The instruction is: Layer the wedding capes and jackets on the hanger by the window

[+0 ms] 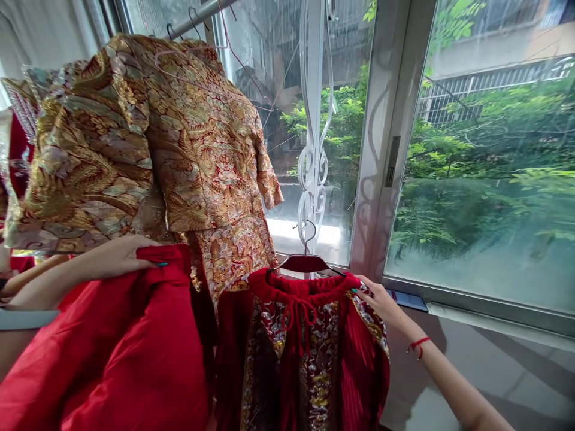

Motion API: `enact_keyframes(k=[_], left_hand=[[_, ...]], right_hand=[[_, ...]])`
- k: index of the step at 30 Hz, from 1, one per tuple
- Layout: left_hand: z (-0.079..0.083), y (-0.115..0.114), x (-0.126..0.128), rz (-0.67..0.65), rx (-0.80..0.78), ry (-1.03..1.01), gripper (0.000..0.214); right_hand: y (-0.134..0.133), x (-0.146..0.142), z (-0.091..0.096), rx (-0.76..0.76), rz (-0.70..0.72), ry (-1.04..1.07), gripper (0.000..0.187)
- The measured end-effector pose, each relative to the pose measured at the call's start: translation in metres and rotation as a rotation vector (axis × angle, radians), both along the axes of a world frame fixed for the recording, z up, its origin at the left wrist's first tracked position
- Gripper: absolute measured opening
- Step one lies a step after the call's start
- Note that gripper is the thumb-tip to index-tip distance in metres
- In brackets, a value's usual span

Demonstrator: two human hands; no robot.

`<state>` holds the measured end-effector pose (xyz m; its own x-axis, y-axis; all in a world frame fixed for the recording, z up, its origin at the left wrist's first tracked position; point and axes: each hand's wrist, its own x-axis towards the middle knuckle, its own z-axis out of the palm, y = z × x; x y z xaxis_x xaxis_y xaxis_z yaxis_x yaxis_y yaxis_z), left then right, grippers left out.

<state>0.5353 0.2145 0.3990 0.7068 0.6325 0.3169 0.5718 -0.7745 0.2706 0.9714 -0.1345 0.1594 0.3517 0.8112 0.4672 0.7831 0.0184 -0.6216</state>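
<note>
- Daylight comes through the window (485, 239) behind your work.
- Your left hand (128, 256) is closed on the top edge of the red cloth (148, 347), the thumb in front; the cloth fills the lower left of your view.
- On your left wrist you wear a grey band (27, 318).
- Your right hand (375, 302) pinches the right end of the skirt (318, 353) at its waist, and a red bracelet (420, 346) circles your wrist.
- The skirt hangs upright in front of you, dark red with embroidered panels, its cord (300, 312) tied at the front.
- A hanger (305, 263) sits in the skirt's waist; you cannot tell what its hook rests on.
- Behind your left hand hang gold jackets (206, 149), with a pink hanger (168, 72) in front of one and a rail (202, 18) above.
- Past your right hand, a phone (406, 300) lies flat on the sill (494, 326).
- White scrollwork (309, 173) stands against the glass.
- Outside, you see leaves (467, 167) and a building (503, 45).
</note>
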Motion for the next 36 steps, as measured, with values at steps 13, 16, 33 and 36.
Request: enact_keyframes(k=[13, 16, 33, 36], left_hand=[[0.001, -0.04, 0.039, -0.054, 0.406, 0.526, 0.038], [-0.016, -0.055, 0.064, 0.07, 0.553, 0.584, 0.037], [-0.083, -0.193, 0.131, 0.085, 0.323, 0.22, 0.033], [-0.116, -0.218, 0.121, 0.233, 0.316, 0.182, 0.045]], right_hand=[[-0.041, 0.016, 0.05, -0.245, 0.185, 0.042, 0.063], [-0.046, 0.01, 0.053, -0.261, 0.187, 0.038, 0.064], [-0.059, -0.055, 0.024, -0.031, -0.08, 0.093, 0.047], [-0.052, -0.054, 0.013, 0.0, -0.095, 0.117, 0.048]])
